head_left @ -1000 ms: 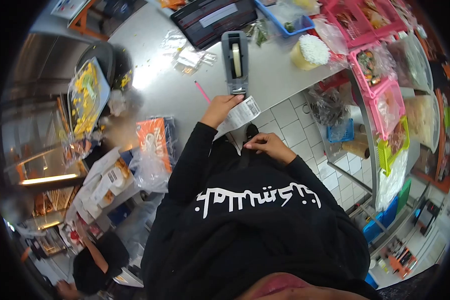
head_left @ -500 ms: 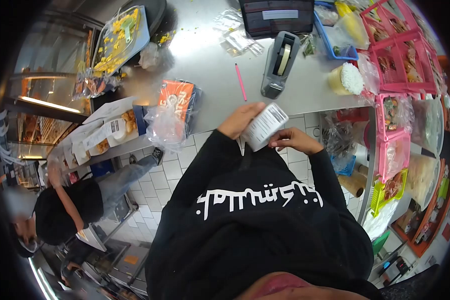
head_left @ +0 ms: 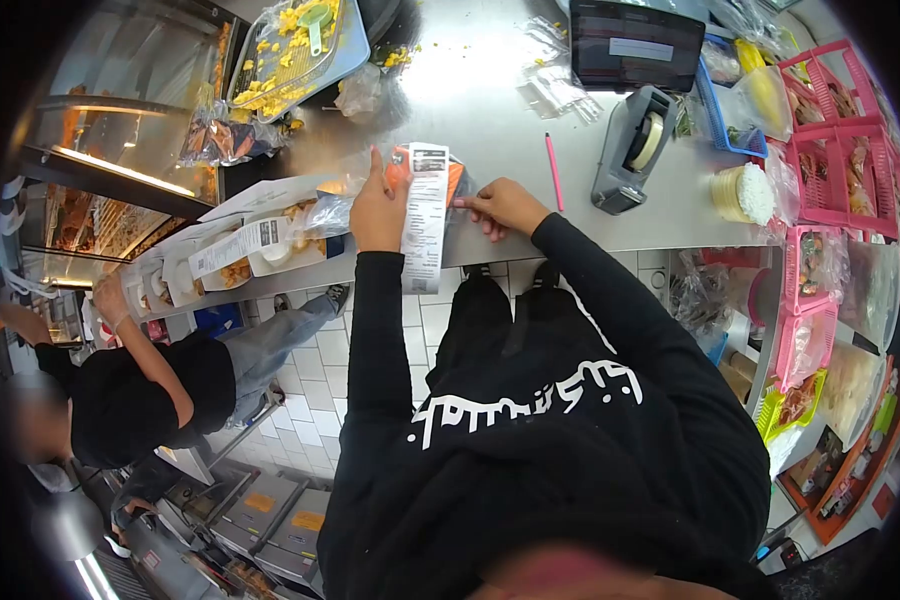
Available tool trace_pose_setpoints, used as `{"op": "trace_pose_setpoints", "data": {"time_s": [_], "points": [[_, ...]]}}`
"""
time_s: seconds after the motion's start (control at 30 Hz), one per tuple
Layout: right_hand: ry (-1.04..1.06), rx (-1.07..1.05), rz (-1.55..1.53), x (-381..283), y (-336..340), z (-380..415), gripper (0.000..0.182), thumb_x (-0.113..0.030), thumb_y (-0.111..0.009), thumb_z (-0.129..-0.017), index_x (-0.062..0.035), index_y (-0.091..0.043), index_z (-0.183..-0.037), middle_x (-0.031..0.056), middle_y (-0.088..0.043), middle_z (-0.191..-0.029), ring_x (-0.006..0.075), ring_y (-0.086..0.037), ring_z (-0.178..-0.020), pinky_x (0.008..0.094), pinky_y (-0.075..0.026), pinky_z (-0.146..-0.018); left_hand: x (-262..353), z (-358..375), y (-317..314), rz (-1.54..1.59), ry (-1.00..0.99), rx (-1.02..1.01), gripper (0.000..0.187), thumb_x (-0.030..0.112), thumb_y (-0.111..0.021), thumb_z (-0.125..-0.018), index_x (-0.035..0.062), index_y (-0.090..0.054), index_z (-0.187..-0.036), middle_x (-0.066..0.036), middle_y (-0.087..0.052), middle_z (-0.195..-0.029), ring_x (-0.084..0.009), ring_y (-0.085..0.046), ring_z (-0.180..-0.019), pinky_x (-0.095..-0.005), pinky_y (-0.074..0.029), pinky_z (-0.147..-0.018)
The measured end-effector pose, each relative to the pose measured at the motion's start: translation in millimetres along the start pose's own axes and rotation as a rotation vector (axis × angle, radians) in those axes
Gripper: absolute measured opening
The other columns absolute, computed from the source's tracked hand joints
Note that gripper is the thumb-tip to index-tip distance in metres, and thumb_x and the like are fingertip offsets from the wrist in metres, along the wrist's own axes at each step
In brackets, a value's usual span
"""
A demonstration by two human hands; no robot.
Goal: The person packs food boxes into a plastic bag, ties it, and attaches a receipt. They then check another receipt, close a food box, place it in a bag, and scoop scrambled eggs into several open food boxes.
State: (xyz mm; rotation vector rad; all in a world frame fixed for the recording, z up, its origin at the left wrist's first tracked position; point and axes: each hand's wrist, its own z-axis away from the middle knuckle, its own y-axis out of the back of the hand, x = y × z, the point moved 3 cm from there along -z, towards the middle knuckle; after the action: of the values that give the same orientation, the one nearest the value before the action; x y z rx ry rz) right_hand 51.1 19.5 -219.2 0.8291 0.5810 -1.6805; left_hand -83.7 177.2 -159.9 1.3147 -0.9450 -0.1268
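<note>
A long white printed receipt point(head_left: 426, 220) hangs over the front of an orange box point(head_left: 455, 180) wrapped in clear plastic. My left hand point(head_left: 378, 212) grips the receipt's left edge, fingers pointing up beside the box. On the other side, my right hand point(head_left: 507, 207) pinches the dark, plastic-wrapped right edge of the box. The receipt covers most of the box front. A pink pen point(head_left: 554, 172) lies on the steel counter point(head_left: 470, 90) to the right of my right hand.
A tape dispenser point(head_left: 632, 155), a tablet point(head_left: 636, 45) and a white tub point(head_left: 744, 194) stand right. Pink baskets point(head_left: 820, 180) line the far right. Open food boxes point(head_left: 240, 250) sit left, below a tray of yellow pieces point(head_left: 295, 60). A co-worker point(head_left: 160, 390) stands at left.
Both hands have moved forward and left, from over the counter's front edge to the wrapped orange box. The printed paper, folded small before, now hangs out long. The view has shifted left.
</note>
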Motion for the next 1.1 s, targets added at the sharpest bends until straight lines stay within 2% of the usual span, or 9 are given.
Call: {"op": "trace_pose_setpoints", "data": {"time_s": [0.23,0.3,0.37,0.5,0.77,0.83,0.97,1.03,1.1], "points": [[0.230,0.525,0.549,-9,3,12,0.038,-0.038,-0.060,-0.089,-0.0029,-0.064,-0.074,0.0129,-0.062,-0.068,0.0313,-0.061,-0.066,0.0377,-0.047,-0.062,-12,-3,13,0.851,0.267,0.043,0.037,0.022,-0.053,-0.094,0.0066,-0.051,-0.128,-0.002,-0.049,-0.061,-0.0111,-0.050,-0.051,-0.0250,-0.043,-0.047],[0.333,0.609,0.330,-24,5,21,0.036,-0.034,-0.061,-0.091,-0.0010,-0.060,-0.078,0.0062,-0.058,-0.061,0.0172,-0.056,-0.055,0.0296,-0.042,-0.053,-2,5,42,1.170,0.275,-0.007,0.032,0.019,-0.048,-0.098,0.0030,-0.051,-0.125,-0.004,-0.055,-0.061,-0.0109,-0.058,-0.054,-0.0243,-0.044,-0.044],[0.388,0.667,0.157,-43,7,29,0.024,-0.024,-0.062,-0.092,-0.0010,-0.057,-0.088,0.0017,-0.055,-0.065,0.0076,-0.051,-0.055,0.0243,-0.040,-0.050,-4,20,61,1.089,0.172,-0.231,0.029,0.021,-0.045,-0.100,0.0033,-0.055,-0.120,-0.005,-0.057,-0.061,-0.0102,-0.058,-0.054,-0.0224,-0.044,-0.046],[0.540,0.697,0.123,-83,4,34,0.022,-0.023,-0.066,-0.088,-0.0039,-0.060,-0.097,0.0049,-0.061,-0.086,0.0141,-0.057,-0.077,0.0277,-0.046,-0.064,-10,54,55,0.987,0.202,-0.852,0.027,0.023,-0.046,-0.100,0.0023,-0.062,-0.109,-0.006,-0.061,-0.064,-0.0105,-0.061,-0.056,-0.0208,-0.046,-0.050],[1.021,0.446,0.862,-102,-79,9,0.037,-0.025,-0.073,-0.074,-0.0090,-0.061,-0.106,0.0073,-0.059,-0.120,0.0265,-0.043,-0.127,0.0460,-0.027,-0.112,-55,88,12,0.917,0.381,-0.881,0.030,0.024,-0.050,-0.099,-0.0012,-0.065,-0.100,-0.009,-0.068,-0.080,-0.0133,-0.065,-0.069,-0.0247,-0.050,-0.066],[1.068,0.461,1.109,-88,-93,7,0.033,-0.023,-0.069,-0.073,-0.0101,-0.061,-0.102,0.0080,-0.061,-0.113,0.0275,-0.051,-0.118,0.0433,-0.036,-0.105,-59,88,14,0.521,0.028,-0.630,0.032,0.025,-0.049,-0.099,-0.0022,-0.063,-0.108,-0.011,-0.068,-0.088,-0.0180,-0.066,-0.078,-0.0292,-0.051,-0.073],[0.960,0.236,0.700,-76,-79,64,0.018,-0.021,-0.060,-0.077,-0.0091,-0.060,-0.090,0.0090,-0.062,-0.090,0.0285,-0.061,-0.088,0.0404,-0.046,-0.082,-35,110,39,0.489,-0.080,-0.545,0.032,0.023,-0.052,-0.096,0.0020,-0.056,-0.121,-0.015,-0.064,-0.109,-0.0314,-0.061,-0.101,-0.0373,-0.049,-0.087],[1.018,0.395,0.606,-61,-66,124,0.010,-0.018,-0.058,-0.079,-0.0108,-0.060,-0.086,0.0070,-0.061,-0.077,0.0274,-0.061,-0.081,0.0418,-0.047,-0.080,2,122,50,0.804,-0.082,-0.675,0.037,0.023,-0.057,-0.094,-0.0005,-0.051,-0.121,-0.017,-0.064,-0.104,-0.0320,-0.066,-0.088,-0.0417,-0.054,-0.079],[1.040,0.563,0.582,-38,-45,191,0.006,-0.016,-0.057,-0.083,-0.0106,-0.059,-0.085,0.0076,-0.060,-0.079,0.0279,-0.061,-0.082,0.0416,-0.048,-0.080,-3,126,28,0.973,0.123,-1.209,0.052,0.036,-0.054,-0.095,-0.0020,-0.044,-0.130,-0.020,-0.061,-0.111,-0.0319,-0.064,-0.095,-0.0432,-0.054,-0.079]]}}
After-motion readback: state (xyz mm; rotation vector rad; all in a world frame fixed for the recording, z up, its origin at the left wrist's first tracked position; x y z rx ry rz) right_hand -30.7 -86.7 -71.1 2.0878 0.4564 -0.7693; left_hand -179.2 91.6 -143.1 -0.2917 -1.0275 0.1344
